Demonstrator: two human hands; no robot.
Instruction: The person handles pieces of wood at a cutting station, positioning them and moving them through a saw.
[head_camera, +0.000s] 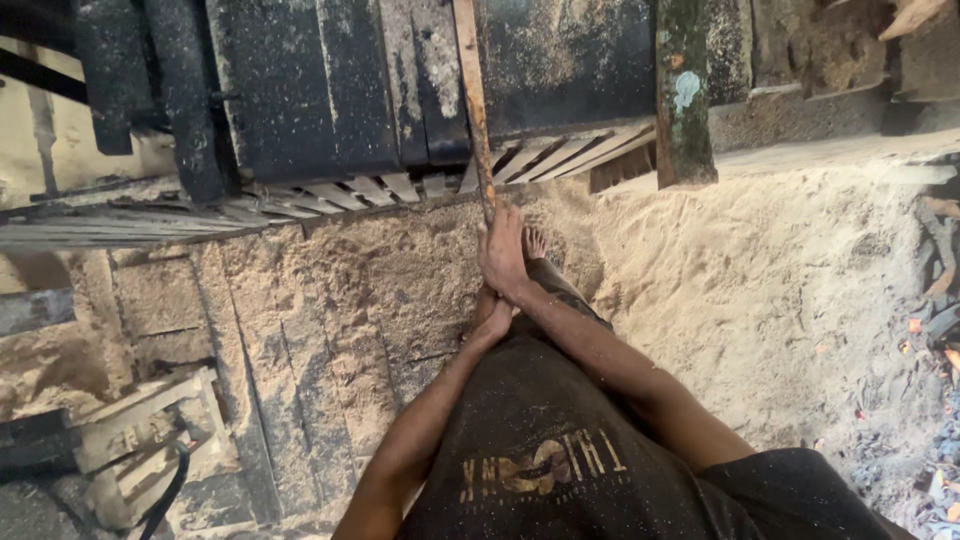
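A long thin wooden strip runs from the top of the view down to my right hand, which is closed around its near end. My left hand sits just below, tucked under my right wrist with curled fingers. Whether it also grips the strip is hidden. My bare foot stands on sawdust right beside the hands. My dark shirt, dusted with sawdust, fills the bottom centre.
A dark dusty machine body spans the top, with thin wooden slats stacked along its base. A green-stained post stands to the right. Deep sawdust covers the ground. A wooden frame lies bottom left, scraps at far right.
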